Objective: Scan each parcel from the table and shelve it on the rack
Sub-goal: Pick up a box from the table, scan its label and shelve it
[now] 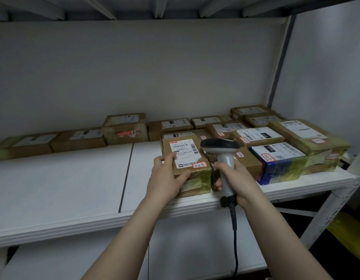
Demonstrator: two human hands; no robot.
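Two bare forearms reach to the white rack shelf (74,178). The left hand (165,176) grips the near corner of a brown cardboard parcel (187,156) tagged 3-23, which rests at the shelf's front beside other taped parcels (280,158). The right hand (237,178) has its fingers wrapped round a grey corded barcode scanner (221,146), whose head hides part of the box behind.

I see one parcel (187,158) at frame centre on the shelf (63,178), the scanner (220,146) just right of it, a cluster of parcels (280,158) packed further right, and a row of parcels (78,138) behind at left.
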